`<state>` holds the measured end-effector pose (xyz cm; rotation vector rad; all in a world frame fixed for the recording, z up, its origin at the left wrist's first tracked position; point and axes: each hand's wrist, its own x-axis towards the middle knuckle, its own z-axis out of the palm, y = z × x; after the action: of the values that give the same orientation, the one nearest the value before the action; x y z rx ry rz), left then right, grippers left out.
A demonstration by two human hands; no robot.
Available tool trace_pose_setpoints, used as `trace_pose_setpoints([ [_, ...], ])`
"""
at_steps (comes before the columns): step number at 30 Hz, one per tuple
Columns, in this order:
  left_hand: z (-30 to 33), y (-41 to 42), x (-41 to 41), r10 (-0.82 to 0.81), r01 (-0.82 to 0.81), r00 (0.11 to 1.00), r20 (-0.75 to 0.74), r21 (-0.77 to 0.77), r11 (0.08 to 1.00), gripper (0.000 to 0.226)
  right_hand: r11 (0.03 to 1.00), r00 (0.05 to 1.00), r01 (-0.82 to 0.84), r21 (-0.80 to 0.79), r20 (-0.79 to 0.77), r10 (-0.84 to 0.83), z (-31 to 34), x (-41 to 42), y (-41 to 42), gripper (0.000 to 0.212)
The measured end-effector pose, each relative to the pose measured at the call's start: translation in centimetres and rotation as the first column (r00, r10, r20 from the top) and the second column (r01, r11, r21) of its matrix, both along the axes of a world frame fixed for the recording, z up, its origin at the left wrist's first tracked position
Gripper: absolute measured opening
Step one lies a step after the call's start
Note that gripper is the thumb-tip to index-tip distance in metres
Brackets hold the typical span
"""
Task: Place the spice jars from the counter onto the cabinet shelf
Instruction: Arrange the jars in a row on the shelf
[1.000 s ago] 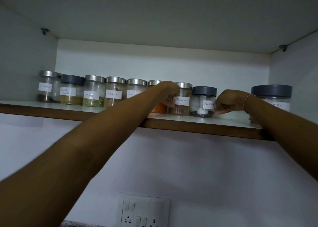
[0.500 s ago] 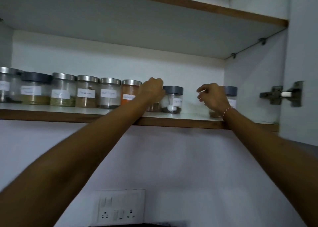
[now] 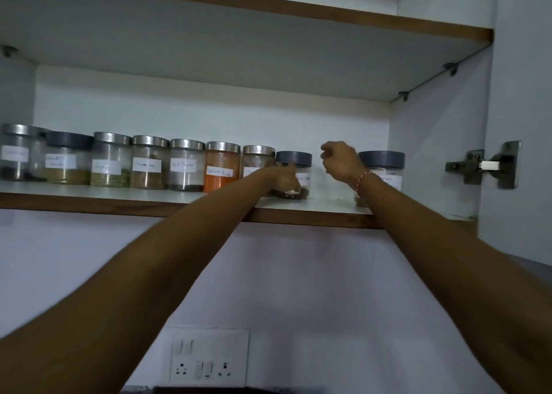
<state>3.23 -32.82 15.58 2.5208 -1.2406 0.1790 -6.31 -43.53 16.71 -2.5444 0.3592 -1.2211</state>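
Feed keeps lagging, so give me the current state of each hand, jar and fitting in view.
Left hand: fingers against the small grey-lidded jar, grip unclear.
Right hand: loosely curled, holding nothing.
Row of labelled jars: upright, lidded, on shelf.
Large grey-lidded jar: upright, lidded.
Door hinge: door open.

Nine labelled jars (image 3: 221,166) stand on one shelf (image 3: 89,203): six steel-lidded, three grey-lidded; two hands (image 3: 342,162)
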Motion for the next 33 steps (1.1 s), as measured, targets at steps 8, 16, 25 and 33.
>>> trace_pose_setpoints([
  [8, -0.1, 0.8, 0.8, -0.153, 0.065, 0.927, -0.342, -0.255, 0.965, 0.025, 0.853, 0.936, -0.116, 0.510, -0.232, 0.266, 0.1, 4.5, -1.4, 0.017],
  [16, 0.2, 1.0, 0.4, -0.057, -0.016, 0.945, -0.321, -0.221, 0.975, 0.009, 0.753, 0.953, -0.179, 0.633, -0.079, 0.293, 0.3, 4.4, -2.6, 0.017],
  [25, 0.0, 2.7, 0.0, 0.331, -0.131, 0.880, 0.341, -0.497, 0.858, 0.025, 0.990, 0.986, -0.058, -0.132, 0.147, 0.077, -1.1, -0.7, -0.4, 0.033],
  [33, -2.3, -2.1, -6.4, -0.128, 0.113, 0.982, 0.135, 0.112, 0.987, 0.056, 0.975, 0.935, 0.217, -0.055, 0.298, -0.192, -0.9, -8.8, -4.9, 0.038],
])
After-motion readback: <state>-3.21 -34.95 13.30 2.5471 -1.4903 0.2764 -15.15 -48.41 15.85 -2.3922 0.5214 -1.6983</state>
